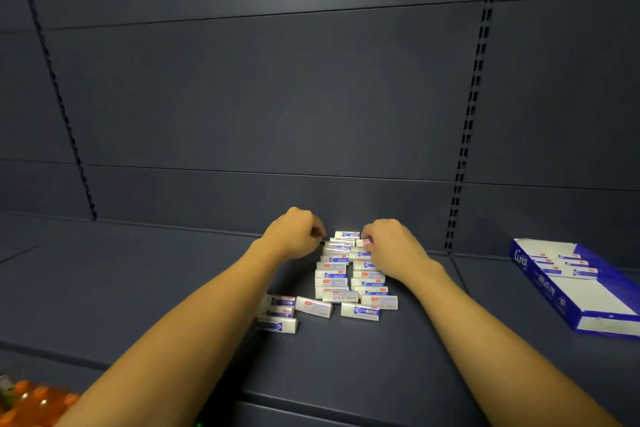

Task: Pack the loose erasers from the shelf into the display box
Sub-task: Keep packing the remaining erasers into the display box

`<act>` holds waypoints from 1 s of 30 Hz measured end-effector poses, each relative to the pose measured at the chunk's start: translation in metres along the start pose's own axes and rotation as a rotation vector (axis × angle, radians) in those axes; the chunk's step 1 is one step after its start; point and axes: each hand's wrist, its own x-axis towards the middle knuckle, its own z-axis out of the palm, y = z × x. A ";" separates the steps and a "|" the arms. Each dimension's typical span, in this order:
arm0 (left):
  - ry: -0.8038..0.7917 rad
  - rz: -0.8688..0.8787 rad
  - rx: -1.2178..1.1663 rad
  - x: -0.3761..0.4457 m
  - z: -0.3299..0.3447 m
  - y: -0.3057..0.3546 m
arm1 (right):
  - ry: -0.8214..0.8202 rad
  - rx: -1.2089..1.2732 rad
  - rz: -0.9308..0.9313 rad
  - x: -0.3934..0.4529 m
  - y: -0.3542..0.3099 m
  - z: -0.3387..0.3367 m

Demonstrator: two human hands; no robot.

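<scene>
Head view: blocky, glossy-sleeved erasers [346,279] on matte shelf [173,288].

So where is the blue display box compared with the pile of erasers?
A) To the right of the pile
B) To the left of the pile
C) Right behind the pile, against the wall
A: the display box lies on the shelf well to the right of the loose erasers, a few erasers already in it.
</scene>
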 end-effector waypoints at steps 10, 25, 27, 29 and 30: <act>0.102 0.103 -0.171 0.003 0.022 -0.011 | 0.115 0.084 0.057 0.000 0.004 -0.002; 0.100 0.176 -0.164 0.002 0.036 -0.015 | -0.032 0.021 0.015 -0.005 0.011 0.009; 0.088 0.187 -0.164 0.001 0.037 -0.015 | -0.030 0.018 0.016 -0.006 0.011 0.010; 0.078 0.198 -0.163 -0.001 0.038 -0.015 | -0.026 0.016 0.015 -0.006 0.011 0.011; 0.076 0.201 -0.168 -0.001 0.037 -0.015 | -0.023 0.019 0.015 -0.007 0.011 0.011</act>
